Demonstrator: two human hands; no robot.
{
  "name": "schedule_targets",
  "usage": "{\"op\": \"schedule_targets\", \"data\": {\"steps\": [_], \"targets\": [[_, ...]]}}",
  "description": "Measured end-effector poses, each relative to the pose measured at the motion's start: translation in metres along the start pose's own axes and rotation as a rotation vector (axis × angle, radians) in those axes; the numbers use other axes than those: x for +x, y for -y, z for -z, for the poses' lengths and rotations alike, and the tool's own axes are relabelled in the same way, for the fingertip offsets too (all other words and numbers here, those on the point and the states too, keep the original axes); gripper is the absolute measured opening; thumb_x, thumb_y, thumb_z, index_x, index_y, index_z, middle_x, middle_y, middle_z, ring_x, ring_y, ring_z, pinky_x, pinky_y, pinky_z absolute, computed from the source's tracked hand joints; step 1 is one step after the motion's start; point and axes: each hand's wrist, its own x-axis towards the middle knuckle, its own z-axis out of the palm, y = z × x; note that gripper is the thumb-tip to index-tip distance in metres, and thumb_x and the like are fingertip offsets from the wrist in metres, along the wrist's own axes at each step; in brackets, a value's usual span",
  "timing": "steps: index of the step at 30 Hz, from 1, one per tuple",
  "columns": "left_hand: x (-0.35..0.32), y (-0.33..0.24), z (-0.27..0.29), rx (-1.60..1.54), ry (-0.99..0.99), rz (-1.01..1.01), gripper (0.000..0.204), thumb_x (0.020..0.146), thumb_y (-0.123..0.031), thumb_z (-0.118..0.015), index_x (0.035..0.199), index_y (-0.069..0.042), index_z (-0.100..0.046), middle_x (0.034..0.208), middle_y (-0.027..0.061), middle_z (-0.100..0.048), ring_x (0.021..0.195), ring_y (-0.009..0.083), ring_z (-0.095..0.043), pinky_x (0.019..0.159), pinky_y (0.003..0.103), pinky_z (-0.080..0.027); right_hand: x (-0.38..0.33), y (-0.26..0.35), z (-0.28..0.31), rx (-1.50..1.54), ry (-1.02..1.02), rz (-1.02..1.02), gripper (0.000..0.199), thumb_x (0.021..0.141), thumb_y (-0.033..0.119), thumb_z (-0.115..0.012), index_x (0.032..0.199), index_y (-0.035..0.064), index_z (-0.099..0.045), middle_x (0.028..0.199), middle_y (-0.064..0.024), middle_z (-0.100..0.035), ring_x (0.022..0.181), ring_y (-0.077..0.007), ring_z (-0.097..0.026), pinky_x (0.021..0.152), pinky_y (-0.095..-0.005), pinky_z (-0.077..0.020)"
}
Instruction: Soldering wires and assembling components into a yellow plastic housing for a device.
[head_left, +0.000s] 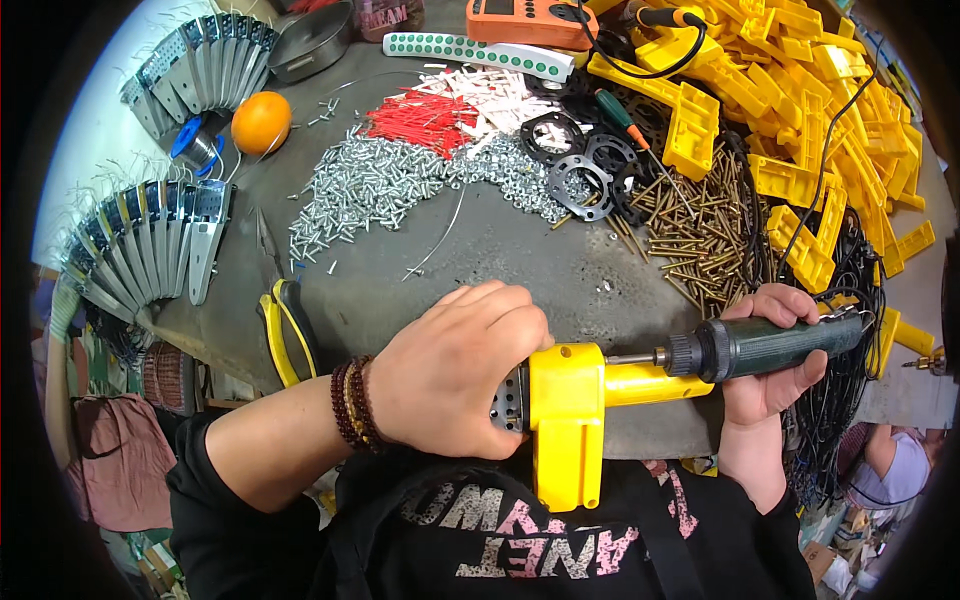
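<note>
My left hand [455, 370] is closed round a dark metal part [508, 400] with small holes, which sits against a yellow plastic housing [567, 425]. Most of that metal part is hidden by my fingers. In my right hand [770, 370] lies a dark green electric screwdriver [775, 347], held level with its bit pointing left. The bit [630, 358] reaches the right side of the housing, just above its yellow arm; whether a screw sits at the tip cannot be seen. Near my left forearm lie yellow-handled pliers [285, 330].
Piles of silver screws [360, 190], red sleeves [425, 122], brass-coloured long screws [700, 225] and black rings [582, 188] cover the far table. Yellow housings [800, 90] heap up at right beside black cables [835, 280]. Metal plates [135, 240], a solder spool [198, 148] and an orange multimeter [530, 22] lie around.
</note>
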Motion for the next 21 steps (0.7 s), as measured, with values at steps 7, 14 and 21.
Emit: {"op": "schedule_targets", "data": {"steps": [7,14,21], "targets": [[0.004,0.000,0.002,-0.016,0.056,0.027,0.053,0.053,-0.018,-0.078,0.097,-0.002,-0.053,0.091,0.0146,-0.051,0.089,0.0363,-0.051,0.080,0.042,-0.042,0.003,-0.002,0.002,0.034,0.005,-0.012,0.046,0.069,0.010,-0.086,0.099,0.0242,-0.054,0.106,0.0089,-0.052,0.100,-0.0087,-0.053,0.111,-0.0432,-0.0298],[0.004,0.001,0.001,-0.017,0.045,0.001,0.054,0.053,-0.018,-0.078,0.099,-0.001,-0.054,0.089,0.0144,-0.051,0.085,0.0361,-0.051,0.077,0.042,-0.042,0.004,-0.006,-0.005,-0.014,0.034,-0.046,0.048,0.071,0.014,-0.085,0.106,0.0257,-0.055,0.107,0.0086,-0.052,0.101,-0.0090,-0.053,0.111,-0.0445,-0.0299],[0.010,-0.012,0.022,0.058,0.159,0.005,0.059,0.062,-0.024,-0.081,0.109,0.000,-0.056,0.099,0.0155,-0.057,0.094,0.0357,-0.055,0.083,0.044,-0.043,-0.002,0.001,0.003,-0.152,0.088,0.014,0.061,0.075,0.021,-0.083,0.128,0.0264,-0.053,0.115,0.0051,-0.052,0.106,-0.0112,-0.053,0.112,-0.0448,-0.0305]]}}
